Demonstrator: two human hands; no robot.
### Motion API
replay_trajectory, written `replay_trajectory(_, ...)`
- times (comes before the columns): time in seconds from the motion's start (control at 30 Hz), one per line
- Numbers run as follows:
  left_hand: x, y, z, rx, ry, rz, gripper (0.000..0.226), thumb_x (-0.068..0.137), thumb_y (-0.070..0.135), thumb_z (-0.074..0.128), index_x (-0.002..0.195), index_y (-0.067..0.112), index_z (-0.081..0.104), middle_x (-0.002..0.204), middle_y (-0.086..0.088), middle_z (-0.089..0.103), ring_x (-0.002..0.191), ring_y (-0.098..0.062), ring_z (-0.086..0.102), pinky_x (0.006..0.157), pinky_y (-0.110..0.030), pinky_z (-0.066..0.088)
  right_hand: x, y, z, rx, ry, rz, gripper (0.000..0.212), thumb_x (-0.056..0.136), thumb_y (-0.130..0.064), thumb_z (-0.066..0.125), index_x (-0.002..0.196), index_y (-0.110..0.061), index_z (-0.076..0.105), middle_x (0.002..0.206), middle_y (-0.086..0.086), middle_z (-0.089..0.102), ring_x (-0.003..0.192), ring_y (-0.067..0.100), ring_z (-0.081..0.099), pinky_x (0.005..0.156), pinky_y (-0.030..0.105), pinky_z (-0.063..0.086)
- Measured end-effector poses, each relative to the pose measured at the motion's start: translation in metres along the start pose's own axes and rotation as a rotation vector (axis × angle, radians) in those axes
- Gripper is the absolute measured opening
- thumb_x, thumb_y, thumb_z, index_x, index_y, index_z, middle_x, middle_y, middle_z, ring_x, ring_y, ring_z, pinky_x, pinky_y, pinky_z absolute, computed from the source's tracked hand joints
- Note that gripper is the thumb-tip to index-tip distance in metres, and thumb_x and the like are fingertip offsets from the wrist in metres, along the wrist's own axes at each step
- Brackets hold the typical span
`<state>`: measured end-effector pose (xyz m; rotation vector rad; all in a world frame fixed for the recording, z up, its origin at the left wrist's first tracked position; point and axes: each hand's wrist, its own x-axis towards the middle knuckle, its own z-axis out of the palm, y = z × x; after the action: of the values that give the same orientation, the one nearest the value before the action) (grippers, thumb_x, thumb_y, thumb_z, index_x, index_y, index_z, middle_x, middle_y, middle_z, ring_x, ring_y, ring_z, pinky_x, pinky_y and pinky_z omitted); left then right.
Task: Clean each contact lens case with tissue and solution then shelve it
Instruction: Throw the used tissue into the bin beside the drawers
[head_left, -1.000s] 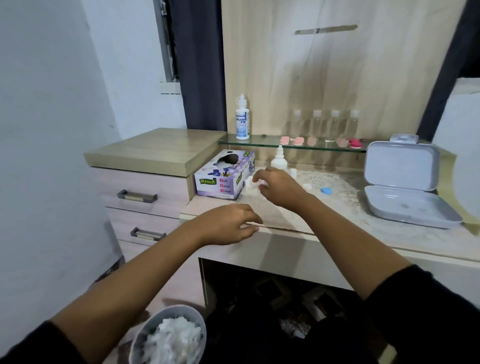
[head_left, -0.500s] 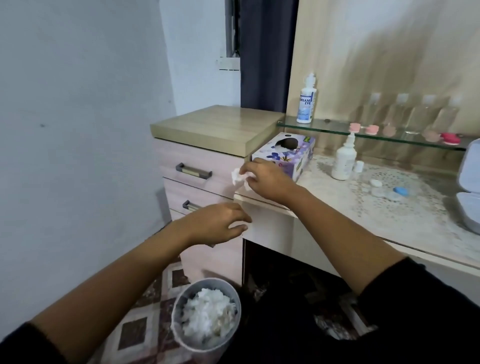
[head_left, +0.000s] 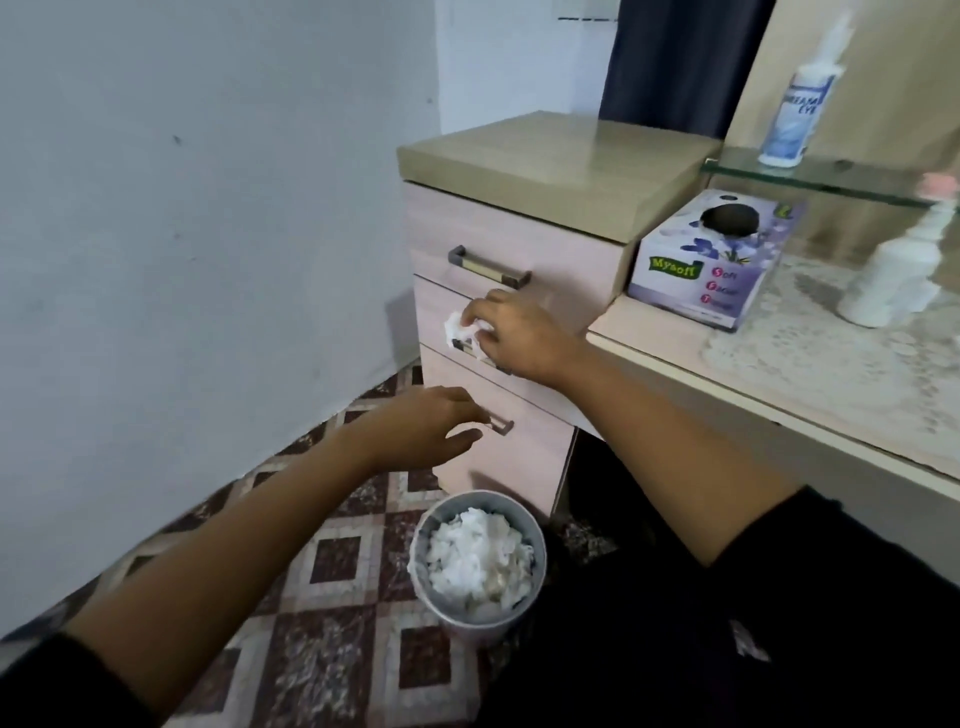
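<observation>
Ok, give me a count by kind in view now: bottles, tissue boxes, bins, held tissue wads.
Bottles: 2, shelf bottle and desk bottle
Tissue box: 1
Bin: 1
Tissue wad: 1, in the right hand
Total: 5

Black sleeves ending near the elbows, left sleeve seen only at the lower corner, right sleeve broad and loose, forearms bare down to left hand and right hand, black garment below, small pale mark on its fabric
</observation>
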<state>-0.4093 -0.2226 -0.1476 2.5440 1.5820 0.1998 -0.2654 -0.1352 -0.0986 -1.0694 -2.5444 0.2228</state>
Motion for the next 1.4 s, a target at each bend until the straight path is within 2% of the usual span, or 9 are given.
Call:
replay_trajectory(0.13, -0.005, -0.023, 0.029, -0.014, -0.137, -0.062, 0.035, 0.096, 0.031, 0.045, 0.127, 0.02, 0.056, 0.131, 0.0, 0.054, 0.119, -0.018, 0.051, 0.1, -0.035, 0.04, 0.002, -0.001, 0.037, 0.03, -0.063, -0.027, 0.029, 0.091, -0.009, 0.045, 0.117, -0.01, 0.058, 0.114, 0.011, 0.054, 0.103, 0.026, 0.052, 0.075, 0.025, 0.033)
replay_trajectory(0.2, -0.005, -0.032, 0.042, -0.024, -0.196, -0.089, 0.035, 0.095, 0.031, 0.044, 0.128, 0.021, 0.055, 0.132, -0.001, 0.053, 0.118, -0.02, 0.052, 0.1, -0.036, 0.041, 0.001, 0.002, 0.055, 0.043, -0.09, -0.022, 0.028, 0.09, -0.009, 0.046, 0.116, -0.01, 0.058, 0.117, 0.011, 0.054, 0.105, 0.026, 0.051, 0.078, 0.027, 0.035)
replay_trajectory(0.3, -0.004, -0.039, 0.059, -0.03, -0.209, -0.105, 0.035, 0.095, 0.032, 0.044, 0.127, 0.023, 0.056, 0.131, 0.0, 0.054, 0.114, -0.02, 0.055, 0.097, -0.034, 0.043, -0.003, 0.011, 0.081, 0.068, -0.142, -0.005, 0.027, 0.089, -0.007, 0.049, 0.113, -0.008, 0.06, 0.116, 0.013, 0.055, 0.107, 0.027, 0.052, 0.085, 0.03, 0.038)
replay_trajectory(0.53, 0.002, -0.05, 0.106, -0.071, -0.331, -0.13, 0.038, 0.095, 0.036, 0.043, 0.128, 0.022, 0.054, 0.132, -0.003, 0.053, 0.116, -0.022, 0.053, 0.096, -0.039, 0.044, -0.028, 0.034, 0.138, 0.147, -0.255, 0.064, 0.025, 0.087, -0.003, 0.052, 0.11, -0.006, 0.062, 0.11, 0.015, 0.056, 0.102, 0.03, 0.054, 0.081, 0.034, 0.042)
replay_trajectory(0.73, 0.0, -0.046, 0.133, -0.12, -0.418, -0.157, 0.036, 0.097, 0.031, 0.043, 0.13, 0.02, 0.053, 0.129, -0.005, 0.053, 0.117, -0.024, 0.052, 0.097, -0.037, 0.042, -0.054, 0.049, 0.184, 0.133, -0.421, 0.16, 0.029, 0.09, -0.008, 0.048, 0.117, -0.012, 0.058, 0.112, 0.012, 0.053, 0.103, 0.03, 0.054, 0.084, 0.034, 0.043)
replay_trajectory(0.93, -0.007, -0.044, 0.152, -0.154, -0.469, -0.171, 0.035, 0.096, 0.03, 0.045, 0.128, 0.02, 0.055, 0.14, -0.003, 0.046, 0.116, -0.024, 0.054, 0.099, -0.041, 0.043, -0.072, 0.059, 0.212, 0.13, -0.563, 0.196, 0.035, 0.089, -0.013, 0.052, 0.122, -0.021, 0.055, 0.138, 0.01, 0.044, 0.118, 0.029, 0.05, 0.091, 0.032, 0.042)
replay_trajectory(1.07, -0.008, -0.045, 0.158, -0.156, -0.494, -0.183, 0.035, 0.095, 0.032, 0.045, 0.127, 0.022, 0.055, 0.141, -0.003, 0.046, 0.116, -0.024, 0.054, 0.098, -0.041, 0.044, -0.077, 0.064, 0.215, 0.138, -0.572, 0.194, 0.038, 0.089, -0.019, 0.053, 0.125, -0.03, 0.053, 0.146, 0.004, 0.037, 0.124, 0.028, 0.047, 0.095, 0.032, 0.041)
replay_trajectory(1.3, -0.004, -0.042, 0.143, -0.144, -0.453, -0.184, 0.035, 0.096, 0.031, 0.045, 0.127, 0.022, 0.055, 0.135, -0.004, 0.05, 0.116, -0.024, 0.053, 0.097, -0.04, 0.044, -0.065, 0.065, 0.197, 0.099, -0.539, 0.168, 0.035, 0.093, -0.016, 0.047, 0.128, -0.015, 0.053, 0.136, 0.014, 0.047, 0.118, 0.029, 0.051, 0.088, 0.032, 0.042)
replay_trajectory(1.4, -0.003, -0.038, 0.128, -0.108, -0.424, -0.172, 0.035, 0.097, 0.032, 0.043, 0.129, 0.021, 0.054, 0.132, -0.002, 0.051, 0.113, -0.022, 0.054, 0.095, -0.035, 0.045, -0.055, 0.061, 0.182, 0.086, -0.506, 0.158, 0.035, 0.093, -0.018, 0.046, 0.127, -0.016, 0.054, 0.128, 0.01, 0.054, 0.118, 0.027, 0.05, 0.094, 0.034, 0.042)
